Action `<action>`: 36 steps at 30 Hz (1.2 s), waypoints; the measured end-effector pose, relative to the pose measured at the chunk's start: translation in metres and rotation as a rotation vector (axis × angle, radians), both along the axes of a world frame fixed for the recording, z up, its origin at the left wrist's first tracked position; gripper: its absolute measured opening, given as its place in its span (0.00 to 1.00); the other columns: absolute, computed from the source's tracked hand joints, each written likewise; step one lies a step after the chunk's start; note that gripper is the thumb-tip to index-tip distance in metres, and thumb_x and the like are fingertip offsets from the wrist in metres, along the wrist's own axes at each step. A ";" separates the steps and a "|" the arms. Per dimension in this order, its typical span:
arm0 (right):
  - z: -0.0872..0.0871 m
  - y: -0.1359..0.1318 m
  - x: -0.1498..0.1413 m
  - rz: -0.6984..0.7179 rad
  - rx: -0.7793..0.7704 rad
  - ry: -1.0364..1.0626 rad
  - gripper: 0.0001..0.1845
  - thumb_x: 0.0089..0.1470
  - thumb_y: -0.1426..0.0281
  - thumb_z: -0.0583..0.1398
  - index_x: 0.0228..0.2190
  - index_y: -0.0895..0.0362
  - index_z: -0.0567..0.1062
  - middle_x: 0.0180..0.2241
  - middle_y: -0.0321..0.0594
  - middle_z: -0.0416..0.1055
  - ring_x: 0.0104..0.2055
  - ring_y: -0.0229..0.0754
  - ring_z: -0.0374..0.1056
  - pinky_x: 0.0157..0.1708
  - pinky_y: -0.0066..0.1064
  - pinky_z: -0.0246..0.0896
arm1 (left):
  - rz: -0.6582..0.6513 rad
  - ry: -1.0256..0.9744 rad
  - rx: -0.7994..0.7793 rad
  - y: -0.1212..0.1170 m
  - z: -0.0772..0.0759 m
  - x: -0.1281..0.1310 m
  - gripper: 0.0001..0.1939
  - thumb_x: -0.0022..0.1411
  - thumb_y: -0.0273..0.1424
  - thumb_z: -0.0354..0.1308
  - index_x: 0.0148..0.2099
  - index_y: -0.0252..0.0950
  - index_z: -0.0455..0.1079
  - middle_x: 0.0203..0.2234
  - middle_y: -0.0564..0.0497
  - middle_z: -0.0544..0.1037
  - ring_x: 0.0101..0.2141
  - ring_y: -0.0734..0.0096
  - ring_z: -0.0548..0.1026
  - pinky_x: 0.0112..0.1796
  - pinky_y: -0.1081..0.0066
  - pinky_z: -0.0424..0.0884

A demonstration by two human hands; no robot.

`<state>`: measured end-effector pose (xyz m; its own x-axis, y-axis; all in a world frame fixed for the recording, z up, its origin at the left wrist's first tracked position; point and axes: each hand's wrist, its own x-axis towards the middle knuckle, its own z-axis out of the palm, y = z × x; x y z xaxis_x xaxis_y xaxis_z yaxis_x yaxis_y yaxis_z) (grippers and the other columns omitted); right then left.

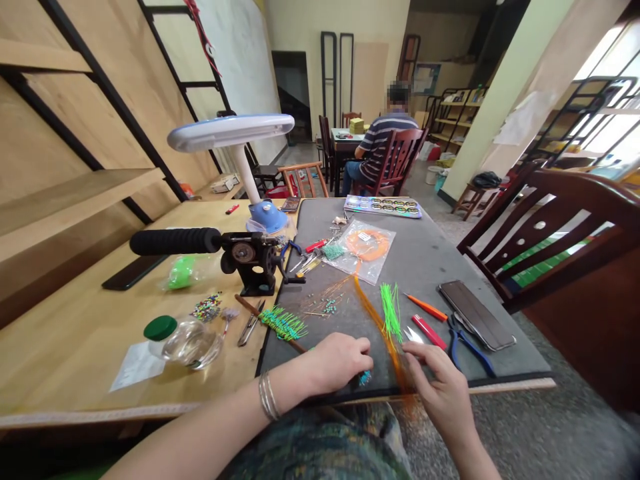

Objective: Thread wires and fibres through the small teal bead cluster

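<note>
No writing can be read; the label (pixel 365 236) on the plastic bag (pixel 377 263) is too small.

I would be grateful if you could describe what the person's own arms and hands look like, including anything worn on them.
Both forearms are bare, with no sleeves or gloves reaching the left hand or the right hand. A stack of thin silver-coloured bangles circles the left wrist, and the right wrist shows no jewellery.
</note>
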<state>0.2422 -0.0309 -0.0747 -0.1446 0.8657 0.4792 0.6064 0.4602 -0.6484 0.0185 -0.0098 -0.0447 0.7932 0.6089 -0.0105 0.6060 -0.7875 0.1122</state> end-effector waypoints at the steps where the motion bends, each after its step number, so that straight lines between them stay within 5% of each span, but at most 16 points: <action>1: 0.000 -0.001 0.000 -0.004 -0.010 0.007 0.09 0.56 0.67 0.56 0.34 0.53 0.76 0.35 0.41 0.76 0.38 0.44 0.71 0.39 0.33 0.67 | -0.006 0.013 0.004 0.000 0.001 0.001 0.05 0.57 0.23 0.54 0.34 0.37 0.69 0.30 0.48 0.71 0.27 0.66 0.73 0.26 0.71 0.66; 8: -0.003 0.000 -0.001 -0.042 -0.042 0.063 0.09 0.55 0.66 0.56 0.34 0.54 0.76 0.34 0.42 0.76 0.35 0.42 0.71 0.34 0.30 0.67 | 0.028 -0.008 -0.077 0.001 0.007 -0.008 0.08 0.56 0.24 0.54 0.38 0.39 0.70 0.38 0.50 0.73 0.30 0.67 0.74 0.29 0.72 0.67; 12: -0.006 0.004 0.000 -0.077 -0.048 0.059 0.10 0.55 0.64 0.56 0.33 0.54 0.76 0.32 0.41 0.76 0.35 0.43 0.72 0.33 0.29 0.67 | 0.075 -0.122 -0.211 0.002 0.016 -0.015 0.08 0.56 0.24 0.54 0.34 0.40 0.73 0.33 0.52 0.75 0.31 0.69 0.74 0.31 0.74 0.66; 17: -0.008 0.007 -0.003 -0.101 -0.045 0.064 0.11 0.55 0.63 0.56 0.32 0.55 0.77 0.32 0.42 0.77 0.34 0.43 0.72 0.33 0.30 0.67 | 0.388 -0.405 -0.256 0.020 0.021 0.006 0.08 0.58 0.31 0.54 0.34 0.36 0.74 0.30 0.49 0.78 0.32 0.69 0.74 0.33 0.74 0.66; 22: -0.008 0.006 -0.002 -0.100 -0.024 0.071 0.11 0.55 0.64 0.56 0.33 0.55 0.77 0.32 0.42 0.77 0.33 0.42 0.72 0.33 0.29 0.67 | 0.652 -0.318 -0.283 0.046 0.012 0.043 0.11 0.56 0.36 0.54 0.32 0.35 0.75 0.29 0.45 0.80 0.32 0.62 0.76 0.33 0.70 0.66; 30: -0.011 0.002 0.013 -0.125 -0.028 0.075 0.11 0.55 0.64 0.56 0.33 0.55 0.77 0.32 0.43 0.77 0.34 0.43 0.72 0.33 0.30 0.66 | 0.738 -0.292 -0.328 0.059 -0.005 0.063 0.07 0.51 0.30 0.57 0.27 0.34 0.75 0.27 0.40 0.79 0.32 0.57 0.76 0.33 0.66 0.67; 36: -0.014 0.003 0.019 -0.155 -0.026 0.071 0.12 0.56 0.63 0.56 0.34 0.55 0.76 0.32 0.42 0.77 0.32 0.42 0.71 0.32 0.30 0.66 | 0.712 -0.412 -0.471 0.064 -0.006 0.055 0.06 0.48 0.30 0.58 0.23 0.33 0.72 0.19 0.50 0.73 0.25 0.67 0.71 0.28 0.71 0.62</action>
